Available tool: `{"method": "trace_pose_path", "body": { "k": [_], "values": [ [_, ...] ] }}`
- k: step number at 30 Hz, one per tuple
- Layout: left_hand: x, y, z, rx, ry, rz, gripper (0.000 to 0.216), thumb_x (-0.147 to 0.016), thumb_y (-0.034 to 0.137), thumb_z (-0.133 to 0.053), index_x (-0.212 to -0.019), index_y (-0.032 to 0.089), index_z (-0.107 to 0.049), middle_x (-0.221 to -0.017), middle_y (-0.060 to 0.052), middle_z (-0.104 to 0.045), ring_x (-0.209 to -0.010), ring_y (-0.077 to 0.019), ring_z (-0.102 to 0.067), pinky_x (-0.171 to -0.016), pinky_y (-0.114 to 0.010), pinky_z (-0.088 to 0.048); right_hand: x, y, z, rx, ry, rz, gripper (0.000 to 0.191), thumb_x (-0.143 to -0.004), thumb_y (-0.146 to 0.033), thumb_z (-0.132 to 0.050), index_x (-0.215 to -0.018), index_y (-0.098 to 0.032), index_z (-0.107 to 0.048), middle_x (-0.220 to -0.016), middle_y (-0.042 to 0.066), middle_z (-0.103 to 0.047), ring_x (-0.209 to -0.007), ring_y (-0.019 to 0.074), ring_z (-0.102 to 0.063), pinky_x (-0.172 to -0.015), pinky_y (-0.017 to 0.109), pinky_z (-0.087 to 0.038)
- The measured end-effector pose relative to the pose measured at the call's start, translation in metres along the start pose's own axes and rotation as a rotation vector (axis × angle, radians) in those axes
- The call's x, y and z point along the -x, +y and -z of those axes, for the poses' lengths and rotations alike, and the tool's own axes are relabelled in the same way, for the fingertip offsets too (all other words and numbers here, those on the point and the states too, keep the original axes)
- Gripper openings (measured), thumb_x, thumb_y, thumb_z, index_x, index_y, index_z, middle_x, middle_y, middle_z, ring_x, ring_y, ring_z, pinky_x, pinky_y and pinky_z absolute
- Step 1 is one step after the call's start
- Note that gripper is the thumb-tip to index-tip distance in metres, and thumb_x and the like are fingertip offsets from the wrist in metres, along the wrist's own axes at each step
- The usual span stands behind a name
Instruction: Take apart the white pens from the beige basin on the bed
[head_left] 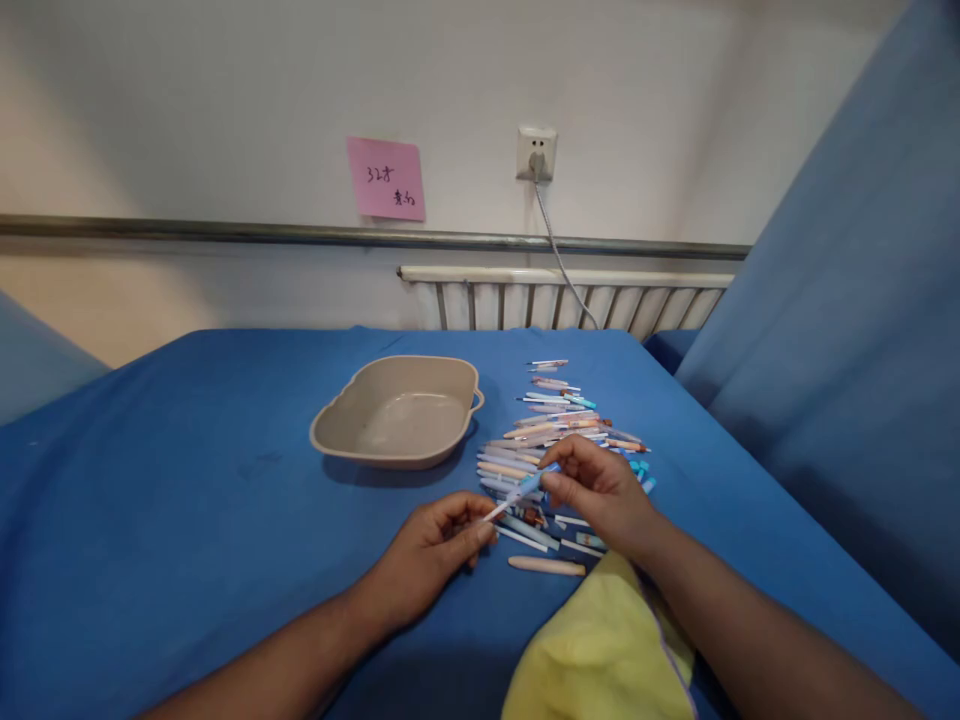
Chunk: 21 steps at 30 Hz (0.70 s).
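Observation:
Both hands grip one pen with a blue cap just above the blue cloth. My left hand pinches its white lower end. My right hand closes its fingers round the blue upper end. Under and behind the hands lies a pile of several pens and pen parts in white, orange, beige and blue. A single beige pen barrel lies near the front of the pile.
A beige oval tray stands to the left of the pile. The blue cloth-covered table stretches left. A yellow cloth lies near my right forearm. Behind are a radiator, a wall socket with cable, and a pink note.

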<state>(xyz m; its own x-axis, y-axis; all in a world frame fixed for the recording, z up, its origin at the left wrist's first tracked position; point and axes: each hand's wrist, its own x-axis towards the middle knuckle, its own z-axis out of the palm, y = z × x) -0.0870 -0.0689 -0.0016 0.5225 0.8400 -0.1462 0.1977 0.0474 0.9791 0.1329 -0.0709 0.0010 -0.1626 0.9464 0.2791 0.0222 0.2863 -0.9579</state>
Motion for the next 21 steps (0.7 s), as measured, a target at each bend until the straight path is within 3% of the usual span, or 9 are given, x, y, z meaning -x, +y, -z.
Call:
{"method": "trace_pose_path", "body": {
  "k": [13,21],
  "values": [
    [-0.001,-0.003,0.000,0.034,-0.003,0.032,0.031,-0.083,0.042,-0.059,-0.097,0.015,-0.061,-0.063,0.004,-0.051,-0.044,-0.0040,-0.039,-0.042,-0.017,-0.029,-0.009,0.005,0.012,-0.283,0.179,-0.092,0.023,-0.076,-0.039,-0.066,-0.080,-0.019,-0.055,-0.056,-0.005,-0.054,-0.047,0.0089,-0.048,-0.047,0.021,-0.037],
    [-0.001,-0.001,0.000,0.022,0.000,0.045,0.033,-0.081,0.045,-0.059,-0.095,0.015,-0.060,-0.062,0.005,-0.049,-0.044,-0.0047,-0.038,-0.041,-0.017,-0.029,-0.009,0.005,0.008,-0.178,0.066,-0.101,0.024,-0.075,-0.040,-0.066,-0.077,-0.019,-0.055,-0.053,-0.006,-0.052,-0.046,0.0087,-0.048,-0.046,0.021,-0.038]
  ]
}}
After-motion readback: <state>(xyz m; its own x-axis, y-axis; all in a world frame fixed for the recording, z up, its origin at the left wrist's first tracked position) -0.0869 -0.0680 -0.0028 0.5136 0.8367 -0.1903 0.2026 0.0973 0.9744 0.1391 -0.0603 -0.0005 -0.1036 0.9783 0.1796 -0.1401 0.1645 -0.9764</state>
